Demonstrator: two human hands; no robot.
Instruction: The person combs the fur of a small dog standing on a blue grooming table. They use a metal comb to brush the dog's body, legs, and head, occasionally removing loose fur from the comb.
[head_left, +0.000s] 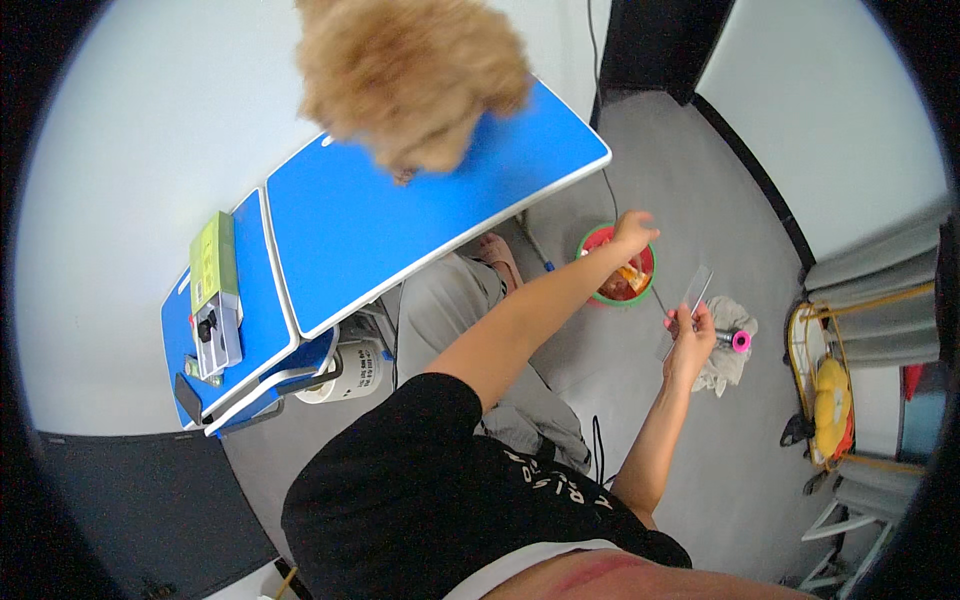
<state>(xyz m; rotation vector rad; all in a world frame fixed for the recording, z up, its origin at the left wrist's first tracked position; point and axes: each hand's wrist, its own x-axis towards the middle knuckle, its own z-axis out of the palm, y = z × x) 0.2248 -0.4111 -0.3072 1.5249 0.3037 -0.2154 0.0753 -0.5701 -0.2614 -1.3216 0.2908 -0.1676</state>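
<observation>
My left hand (636, 232) reaches over a red bin with a green rim (651, 289), its fingers apart and nothing seen between them. Wrappers and other litter lie in the bin. My right hand (691, 337) is closed on a slim clear and metallic object (700, 289), perhaps a comb; its exact kind cannot be told. Just right of that hand is a tool with a pink round end (740, 341), in front of a crumpled grey cloth (739, 311); whether the hand touches the tool is unclear. A fluffy brown animal, seemingly a dog (412, 75), is blurred above the blue table (360, 240).
On the table's left part stand a green box (214, 262) and an opened plastic case (219, 337) with a black item. A white bucket (360, 371) is under the table. A grey cable runs down by the bin. At right stands a gold-framed rack (802, 375) with a yellow plush item (831, 409).
</observation>
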